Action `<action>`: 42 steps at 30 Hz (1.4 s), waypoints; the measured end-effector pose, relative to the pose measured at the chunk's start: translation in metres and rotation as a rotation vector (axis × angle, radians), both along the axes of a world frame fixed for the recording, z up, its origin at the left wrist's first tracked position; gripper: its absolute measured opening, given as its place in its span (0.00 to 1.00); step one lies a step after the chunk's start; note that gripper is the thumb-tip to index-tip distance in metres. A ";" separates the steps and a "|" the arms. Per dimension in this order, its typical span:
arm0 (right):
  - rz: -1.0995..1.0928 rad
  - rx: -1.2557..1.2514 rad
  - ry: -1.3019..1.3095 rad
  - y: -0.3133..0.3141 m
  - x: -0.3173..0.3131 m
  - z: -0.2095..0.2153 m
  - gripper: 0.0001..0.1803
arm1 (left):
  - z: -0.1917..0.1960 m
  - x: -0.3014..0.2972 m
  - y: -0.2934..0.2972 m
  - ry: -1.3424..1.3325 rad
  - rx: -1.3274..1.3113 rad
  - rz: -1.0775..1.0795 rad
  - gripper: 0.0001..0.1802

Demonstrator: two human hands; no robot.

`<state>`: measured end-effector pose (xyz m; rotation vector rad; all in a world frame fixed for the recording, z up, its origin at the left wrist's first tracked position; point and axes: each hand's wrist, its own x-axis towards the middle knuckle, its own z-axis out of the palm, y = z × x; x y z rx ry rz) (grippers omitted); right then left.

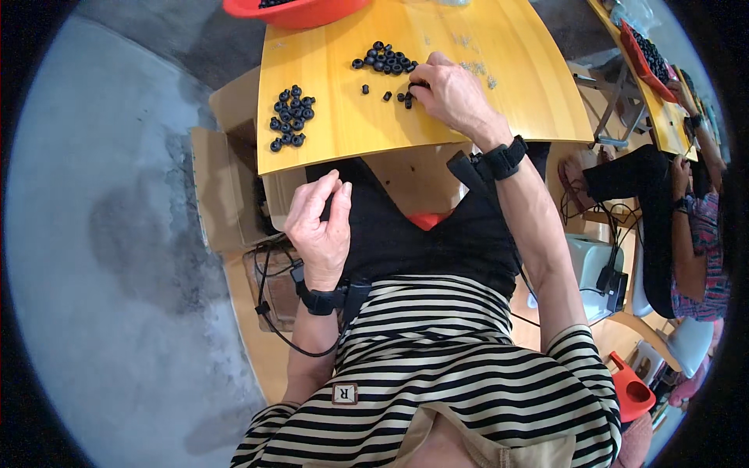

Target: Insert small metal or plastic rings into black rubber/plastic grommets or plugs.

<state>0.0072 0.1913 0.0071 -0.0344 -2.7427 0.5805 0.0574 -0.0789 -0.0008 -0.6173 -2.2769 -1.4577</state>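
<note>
Head view shows a person in a striped top seated at a yellow wooden table (499,86). The right hand (452,93) rests on the tabletop, fingers curled down onto a few loose black rubber rings (406,97); the fingertips pinch at one of them, though the knuckles hide the exact grip. Just beyond that hand lies a small heap of black rings (384,59), and well apart, near the table's left edge, sits a second cluster of rings (290,117). Some tiny pale bits (477,70) are scattered beside the right hand. The left hand (320,226) hangs below the table edge over the lap, fingers loosely bent with thumb touching fingertips; whether it holds anything I cannot tell. Both wrists carry black bands. A red basin (300,12) stands at the table's far edge. A cardboard box (226,187) stands on the floor to the left.
</note>
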 end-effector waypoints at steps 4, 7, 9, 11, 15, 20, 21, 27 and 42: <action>-0.037 -0.006 -0.052 -0.001 -0.001 0.003 0.11 | 0.004 0.003 0.003 0.009 -0.003 -0.022 0.11; -0.058 -0.113 0.066 0.001 0.002 -0.003 0.13 | 0.004 0.004 0.006 0.010 0.002 -0.055 0.11; -0.068 -0.339 0.120 0.003 0.009 -0.005 0.15 | 0.005 0.004 0.012 0.002 0.009 -0.090 0.11; -0.065 -0.680 0.116 -0.006 0.024 0.001 0.16 | 0.009 0.006 0.017 -0.013 0.022 -0.126 0.13; 0.153 -1.828 -0.282 -0.035 0.082 0.002 0.13 | 0.021 0.006 0.034 0.069 0.013 -0.243 0.21; 0.321 -2.079 -0.441 -0.063 0.123 0.002 0.12 | 0.022 0.013 0.051 0.075 0.056 -0.373 0.20; 0.330 -2.102 -0.425 -0.067 0.127 0.003 0.13 | 0.022 0.015 0.051 0.053 0.054 -0.373 0.19; 0.269 -2.114 -0.430 -0.072 0.135 0.005 0.14 | 0.022 0.016 0.046 0.055 0.051 -0.408 0.18; 0.149 -2.093 -0.456 -0.074 0.141 0.005 0.20 | 0.020 0.017 0.035 -0.238 0.207 -0.602 0.17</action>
